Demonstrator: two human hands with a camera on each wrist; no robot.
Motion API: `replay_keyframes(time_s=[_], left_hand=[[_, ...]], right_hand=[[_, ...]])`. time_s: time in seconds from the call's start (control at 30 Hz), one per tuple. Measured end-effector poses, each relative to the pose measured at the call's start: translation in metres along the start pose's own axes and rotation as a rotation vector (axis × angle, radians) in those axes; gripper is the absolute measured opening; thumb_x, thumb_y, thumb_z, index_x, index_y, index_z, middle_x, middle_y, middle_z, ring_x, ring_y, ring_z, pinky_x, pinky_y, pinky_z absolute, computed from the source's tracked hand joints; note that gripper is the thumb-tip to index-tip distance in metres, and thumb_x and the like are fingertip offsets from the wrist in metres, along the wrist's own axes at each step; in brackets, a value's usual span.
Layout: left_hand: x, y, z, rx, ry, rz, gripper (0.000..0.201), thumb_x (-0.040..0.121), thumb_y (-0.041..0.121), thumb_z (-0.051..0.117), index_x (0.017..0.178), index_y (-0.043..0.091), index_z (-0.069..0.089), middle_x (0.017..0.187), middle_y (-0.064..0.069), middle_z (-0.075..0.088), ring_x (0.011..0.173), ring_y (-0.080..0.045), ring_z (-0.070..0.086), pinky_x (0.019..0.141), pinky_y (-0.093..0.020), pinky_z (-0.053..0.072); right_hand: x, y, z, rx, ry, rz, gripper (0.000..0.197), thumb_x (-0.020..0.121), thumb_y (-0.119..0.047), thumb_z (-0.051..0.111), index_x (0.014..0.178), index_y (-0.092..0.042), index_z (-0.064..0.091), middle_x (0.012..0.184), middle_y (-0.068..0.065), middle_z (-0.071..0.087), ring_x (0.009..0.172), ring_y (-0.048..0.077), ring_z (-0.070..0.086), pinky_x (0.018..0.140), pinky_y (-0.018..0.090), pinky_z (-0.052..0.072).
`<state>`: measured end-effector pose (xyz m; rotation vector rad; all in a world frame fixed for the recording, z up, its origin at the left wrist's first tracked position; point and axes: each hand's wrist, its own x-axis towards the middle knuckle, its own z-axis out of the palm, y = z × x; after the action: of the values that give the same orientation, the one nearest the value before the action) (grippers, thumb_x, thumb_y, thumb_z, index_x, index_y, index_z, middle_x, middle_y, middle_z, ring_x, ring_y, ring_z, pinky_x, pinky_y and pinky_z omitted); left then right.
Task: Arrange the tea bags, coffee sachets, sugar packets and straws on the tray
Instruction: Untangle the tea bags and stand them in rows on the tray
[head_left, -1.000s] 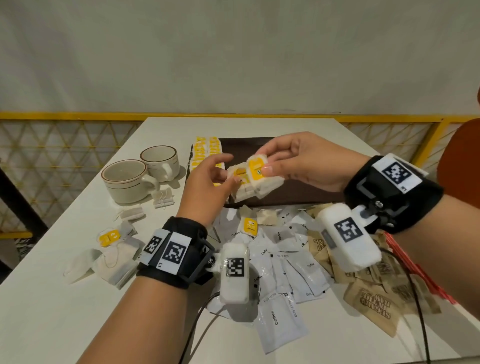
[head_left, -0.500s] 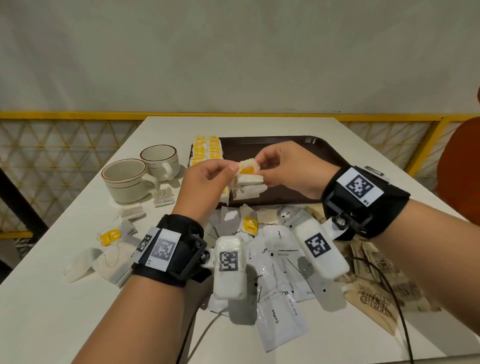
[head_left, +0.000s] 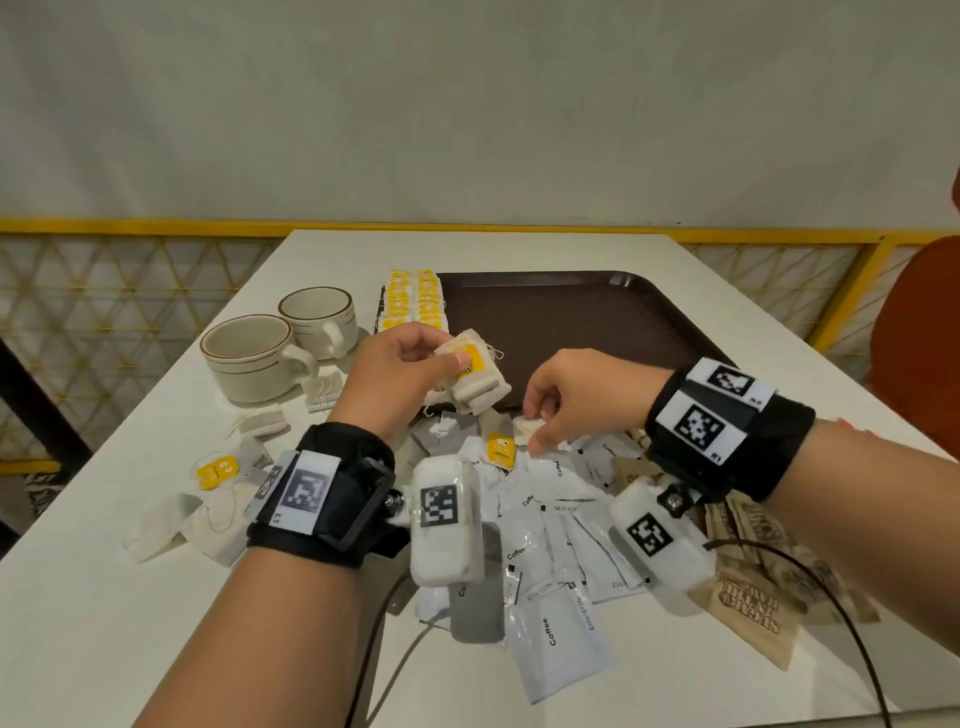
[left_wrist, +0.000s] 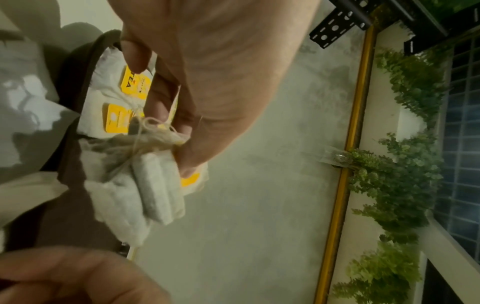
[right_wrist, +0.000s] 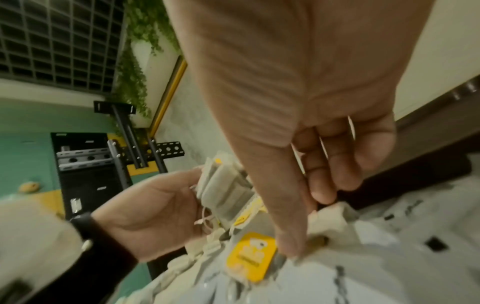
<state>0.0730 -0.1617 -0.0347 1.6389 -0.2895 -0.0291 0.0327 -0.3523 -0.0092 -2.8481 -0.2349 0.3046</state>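
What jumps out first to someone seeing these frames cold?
The left hand holds a small stack of tea bags up over the near edge of the brown tray. Below, the right hand reaches into a messy pile of white coffee sachets on the table, fingers at a loose tea bag. Two cups stand left of the tray.

I'm looking at a cafe-type spot, prob: white table (head_left: 156, 597), two diner cups (head_left: 249, 356), brown serving tray (head_left: 597, 312), yellow railing (head_left: 130, 226), hanging greenery (left_wrist: 405, 164).
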Motion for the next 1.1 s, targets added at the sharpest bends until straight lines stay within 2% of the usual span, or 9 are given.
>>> replay_keyframes(time_s=[0.1, 0.3, 0.47, 0.6, 0.7, 0.8, 0.9, 1.0, 1.1], left_hand=[[0.001, -0.001, -0.001, -0.016, 0.001, -0.026, 0.007, 0.081, 0.007, 0.072, 0.083, 0.009, 0.066, 0.075, 0.0, 0.066, 0.061, -0.005, 0.057, 0.063, -0.016, 0.044], [0.0, -0.003, 0.003, -0.009, 0.07, 0.016, 0.017, 0.08, 0.004, 0.072, 0.096, -0.002, 0.068, 0.086, -0.012, 0.069, 0.067, -0.009, 0.06, 0.06, -0.009, 0.048], [0.001, -0.002, 0.002, -0.013, 0.087, -0.003, 0.014, 0.081, 0.008, 0.072, 0.094, 0.005, 0.069, 0.091, -0.013, 0.07, 0.071, -0.009, 0.061, 0.064, -0.012, 0.048], [0.002, -0.003, 0.0, -0.007, 0.12, 0.0, 0.009, 0.081, 0.01, 0.073, 0.089, 0.012, 0.069, 0.093, -0.011, 0.071, 0.078, -0.013, 0.063, 0.07, -0.019, 0.047], [0.002, -0.003, 0.0, 0.002, 0.133, 0.014, 0.009, 0.081, 0.009, 0.073, 0.084, 0.016, 0.067, 0.09, -0.01, 0.071, 0.078, -0.015, 0.063, 0.073, -0.022, 0.048], [0.003, -0.004, 0.0, 0.005, 0.129, 0.015, 0.01, 0.08, 0.009, 0.073, 0.082, 0.017, 0.067, 0.087, -0.009, 0.07, 0.077, -0.015, 0.062, 0.073, -0.023, 0.048], [0.002, -0.004, 0.0, 0.014, 0.128, 0.027, 0.011, 0.08, 0.009, 0.073, 0.08, 0.018, 0.067, 0.083, -0.006, 0.07, 0.074, -0.013, 0.062, 0.07, -0.021, 0.047], [0.003, -0.005, -0.001, 0.025, 0.137, 0.026, 0.009, 0.081, 0.009, 0.073, 0.083, 0.015, 0.067, 0.084, -0.007, 0.069, 0.073, -0.013, 0.062, 0.07, -0.021, 0.048], [0.004, -0.005, -0.003, 0.024, 0.149, 0.026, 0.008, 0.081, 0.008, 0.072, 0.087, 0.01, 0.067, 0.081, -0.007, 0.068, 0.071, -0.013, 0.061, 0.067, -0.02, 0.047]], right_hand=[[0.003, -0.002, 0.006, -0.093, 0.047, -0.004, 0.028, 0.079, -0.032, 0.075, 0.1, -0.015, 0.069, 0.076, -0.014, 0.055, 0.072, 0.006, 0.054, 0.057, 0.013, 0.039], [0.004, -0.003, 0.007, -0.131, -0.022, -0.014, 0.033, 0.08, -0.044, 0.072, 0.097, -0.016, 0.07, 0.077, -0.01, 0.057, 0.071, 0.007, 0.053, 0.056, 0.014, 0.038], [0.005, 0.002, 0.005, -0.142, 0.074, -0.025, 0.026, 0.096, -0.025, 0.051, 0.083, -0.01, 0.068, 0.082, 0.004, 0.063, 0.071, 0.017, 0.055, 0.065, 0.027, 0.045], [-0.001, 0.006, -0.018, -0.092, 0.132, -0.111, 0.014, 0.094, -0.023, 0.058, 0.101, -0.022, 0.07, 0.096, -0.005, 0.067, 0.085, 0.011, 0.059, 0.077, 0.025, 0.046], [-0.011, 0.003, -0.033, 0.009, 0.036, -0.193, 0.013, 0.092, -0.031, 0.062, 0.095, -0.022, 0.071, 0.088, -0.009, 0.067, 0.075, 0.003, 0.058, 0.071, 0.019, 0.046], [-0.016, -0.004, -0.035, -0.017, -0.115, -0.246, 0.011, 0.09, -0.027, 0.065, 0.098, -0.023, 0.072, 0.09, -0.007, 0.069, 0.073, 0.0, 0.058, 0.07, 0.015, 0.046], [-0.009, -0.014, -0.028, -0.176, -0.204, -0.29, 0.026, 0.091, -0.019, 0.064, 0.114, -0.028, 0.068, 0.099, -0.01, 0.067, 0.079, 0.002, 0.057, 0.073, 0.016, 0.046], [0.002, -0.021, -0.019, -0.312, -0.234, -0.338, 0.056, 0.091, -0.01, 0.061, 0.136, -0.04, 0.049, 0.087, -0.005, 0.056, 0.068, 0.006, 0.045, 0.065, 0.016, 0.038], [0.009, -0.027, -0.013, -0.352, -0.233, -0.354, 0.06, 0.091, -0.01, 0.058, 0.14, -0.042, 0.043, 0.085, 0.001, 0.055, 0.071, 0.012, 0.046, 0.069, 0.024, 0.042]])
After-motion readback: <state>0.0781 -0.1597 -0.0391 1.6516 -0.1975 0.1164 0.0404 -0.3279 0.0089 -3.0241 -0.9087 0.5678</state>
